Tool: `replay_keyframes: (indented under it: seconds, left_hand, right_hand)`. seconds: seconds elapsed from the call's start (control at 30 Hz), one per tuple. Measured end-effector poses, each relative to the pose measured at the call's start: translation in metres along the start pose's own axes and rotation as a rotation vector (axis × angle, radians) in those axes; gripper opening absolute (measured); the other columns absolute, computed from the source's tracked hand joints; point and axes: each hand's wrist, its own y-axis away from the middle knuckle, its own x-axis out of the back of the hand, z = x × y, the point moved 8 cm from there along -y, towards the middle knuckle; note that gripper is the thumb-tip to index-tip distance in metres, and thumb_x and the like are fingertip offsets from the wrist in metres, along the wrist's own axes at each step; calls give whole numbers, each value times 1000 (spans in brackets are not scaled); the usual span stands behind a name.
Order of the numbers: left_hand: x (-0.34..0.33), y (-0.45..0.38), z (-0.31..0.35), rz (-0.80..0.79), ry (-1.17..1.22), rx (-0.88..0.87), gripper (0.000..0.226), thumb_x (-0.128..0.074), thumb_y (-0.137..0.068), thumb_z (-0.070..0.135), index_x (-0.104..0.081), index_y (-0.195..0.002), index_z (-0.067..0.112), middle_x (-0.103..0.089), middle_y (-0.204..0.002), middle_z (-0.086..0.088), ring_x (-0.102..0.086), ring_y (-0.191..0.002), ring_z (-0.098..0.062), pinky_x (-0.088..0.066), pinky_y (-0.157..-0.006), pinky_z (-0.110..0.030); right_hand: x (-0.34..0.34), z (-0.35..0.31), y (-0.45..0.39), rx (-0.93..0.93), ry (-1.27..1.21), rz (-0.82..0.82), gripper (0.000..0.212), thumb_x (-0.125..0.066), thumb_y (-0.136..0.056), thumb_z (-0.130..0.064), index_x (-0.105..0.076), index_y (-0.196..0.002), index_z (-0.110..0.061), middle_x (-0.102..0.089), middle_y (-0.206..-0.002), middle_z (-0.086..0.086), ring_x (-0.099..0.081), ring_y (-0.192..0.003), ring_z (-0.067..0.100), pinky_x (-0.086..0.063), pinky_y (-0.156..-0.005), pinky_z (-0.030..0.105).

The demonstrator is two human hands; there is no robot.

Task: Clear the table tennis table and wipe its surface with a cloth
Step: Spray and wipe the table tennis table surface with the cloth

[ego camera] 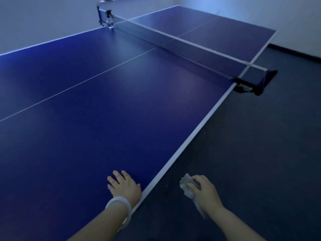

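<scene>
I see a deep blue counter [90,108] with white edge and centre lines, dark net [173,39] with white top band, grey cloth [188,187], white bangle [119,208], dark grey floor [260,153], clear spray bottle [109,20] with black head

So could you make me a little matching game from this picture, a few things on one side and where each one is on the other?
Things:
1. cloth
2. spray bottle
3. left hand
4. bracelet

Places:
A. flat on the table near its edge
B. on the left wrist
C. in the right hand, beyond the table's edge
D. standing by the far net post

Pairs: 1-C, 2-D, 3-A, 4-B
</scene>
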Motion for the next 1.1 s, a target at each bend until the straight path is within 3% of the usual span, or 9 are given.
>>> replay_keyframes:
  seconds: [0.1,0.2,0.37,0.7,1.1]
  left_hand:
    - [7,17,55,-16,-64,-286,52,-38,-102,36,-27,-149,17,-17,-157,-10,-20,-144,-31,-25,-116,-44]
    - [10,45,125,-51,-47,-518,34,-38,-102,29,-49,-132,17,-45,-136,-4,-49,-120,-22,-43,-101,-37]
    - [1,92,250,-125,-43,-703,30,-39,-102,29,-54,-124,14,-52,-125,-4,-56,-108,-21,-47,-95,-38]
    - [-13,167,487,-127,30,-783,32,-43,-101,31,-56,-121,10,-57,-121,-7,-58,-104,-23,-50,-93,-39]
    - [6,148,687,-53,8,-808,41,-45,-100,39,-48,-134,15,-49,-132,-3,-52,-118,-21,-43,-103,-40]
  right_hand:
    - [32,25,4,-64,7,27,10,-58,-96,-25,-63,-88,-21,-56,-97,-7,-56,-85,4,-41,-70,12]
    - [68,51,9,-114,4,72,9,-59,-95,-27,-63,-88,-24,-56,-97,-8,-57,-86,2,-41,-69,12]
    - [144,100,17,-153,-18,154,5,-62,-94,-28,-63,-89,-29,-56,-95,-12,-58,-85,1,-39,-67,11]
    - [342,203,-4,-169,-25,289,11,-61,-94,-27,-65,-89,-18,-56,-97,-4,-58,-86,8,-47,-72,22]
    - [540,237,-136,-74,69,392,10,-64,-92,-29,-66,-94,-19,-51,-94,-9,-50,-81,1,-33,-64,8]
